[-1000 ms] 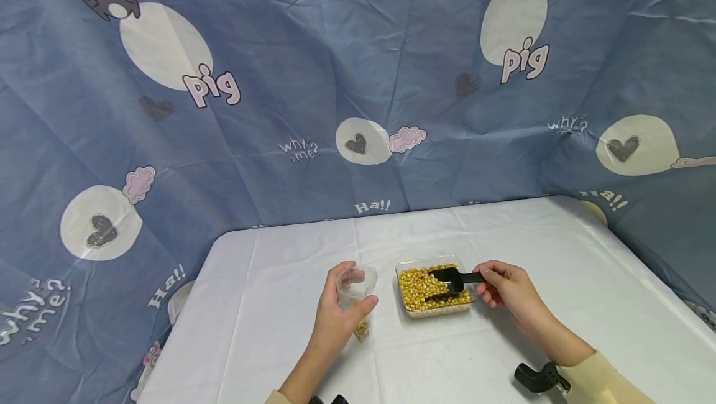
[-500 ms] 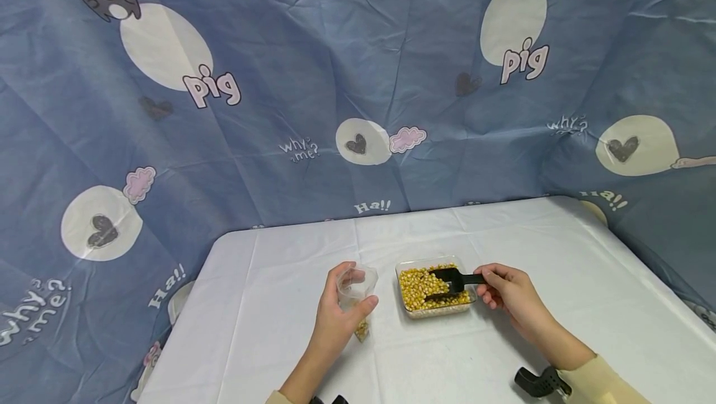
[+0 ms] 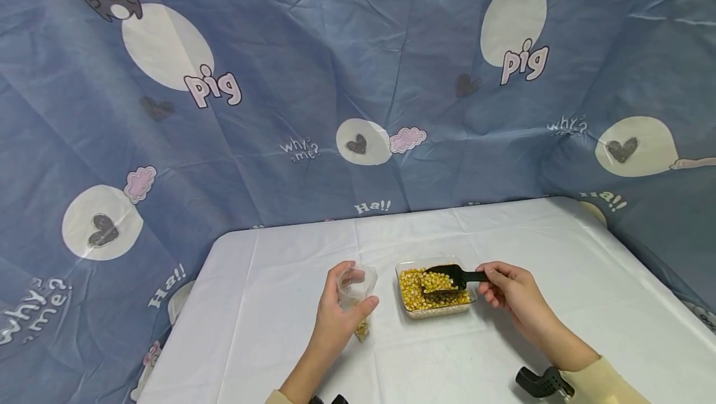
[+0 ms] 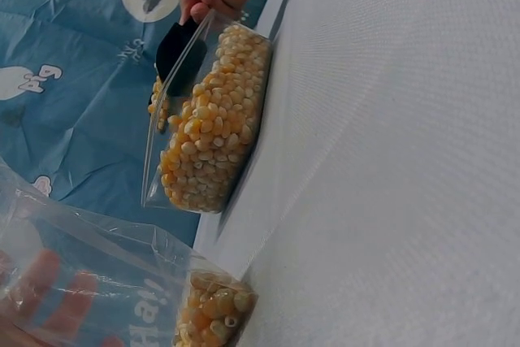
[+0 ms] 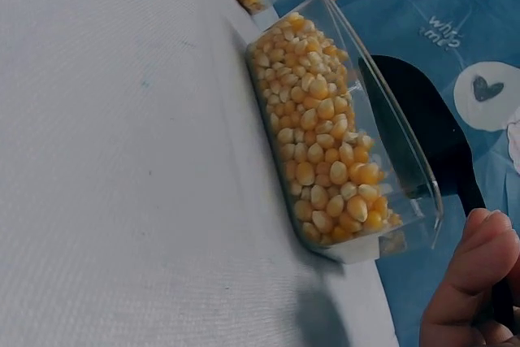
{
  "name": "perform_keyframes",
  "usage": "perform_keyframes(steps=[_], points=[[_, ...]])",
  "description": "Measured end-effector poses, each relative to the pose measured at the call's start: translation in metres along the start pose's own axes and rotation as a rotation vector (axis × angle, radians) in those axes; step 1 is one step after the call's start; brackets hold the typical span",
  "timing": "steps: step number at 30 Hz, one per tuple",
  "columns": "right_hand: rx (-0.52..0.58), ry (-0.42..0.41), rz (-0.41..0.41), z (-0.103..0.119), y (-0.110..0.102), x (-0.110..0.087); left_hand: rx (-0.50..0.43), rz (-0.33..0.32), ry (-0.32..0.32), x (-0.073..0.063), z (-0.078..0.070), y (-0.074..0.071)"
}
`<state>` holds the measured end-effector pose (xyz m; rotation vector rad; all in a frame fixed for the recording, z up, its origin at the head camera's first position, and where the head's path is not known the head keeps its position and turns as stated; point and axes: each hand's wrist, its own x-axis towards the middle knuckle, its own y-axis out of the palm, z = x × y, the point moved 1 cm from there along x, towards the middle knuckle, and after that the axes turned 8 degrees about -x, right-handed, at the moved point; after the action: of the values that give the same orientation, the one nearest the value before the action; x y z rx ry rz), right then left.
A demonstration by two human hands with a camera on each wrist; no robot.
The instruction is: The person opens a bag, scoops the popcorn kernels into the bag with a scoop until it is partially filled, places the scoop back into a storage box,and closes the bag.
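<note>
My left hand [image 3: 334,314] grips a clear plastic bag [image 3: 356,280], its mouth spread wide and facing up. Corn kernels [image 4: 213,308] fill the bottom corner of the bag, which hangs down to the tablecloth. To the right stands a clear rectangular container [image 3: 436,312], filled with yellow corn kernels [image 3: 411,286]. Thumb and fingers of my right hand [image 3: 511,289] pinch the handle of a black scoop [image 3: 455,275]. The scoop bears a heap of kernels and sits level, low over the container. In the right wrist view the container's wall [image 5: 406,132] partly overlaps the scoop.
A white cloth [image 3: 291,292] covers the table. Behind it hangs a blue printed curtain [image 3: 268,81]. A black wrist-camera mount [image 3: 539,382] sits at my right sleeve, and parts of another show by my left forearm.
The scoop has come up out of the kernels and tilted level, now carrying a heap of them. My left hand and the bag have stayed in place.
</note>
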<state>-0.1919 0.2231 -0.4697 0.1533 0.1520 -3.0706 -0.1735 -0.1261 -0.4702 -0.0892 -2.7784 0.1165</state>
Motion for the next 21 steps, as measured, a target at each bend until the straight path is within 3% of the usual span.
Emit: perform_keyframes(steps=[21], points=[[0.070,-0.054,0.006,0.012,-0.001,-0.006,-0.009,0.008,-0.002,0.000,0.000,0.000]])
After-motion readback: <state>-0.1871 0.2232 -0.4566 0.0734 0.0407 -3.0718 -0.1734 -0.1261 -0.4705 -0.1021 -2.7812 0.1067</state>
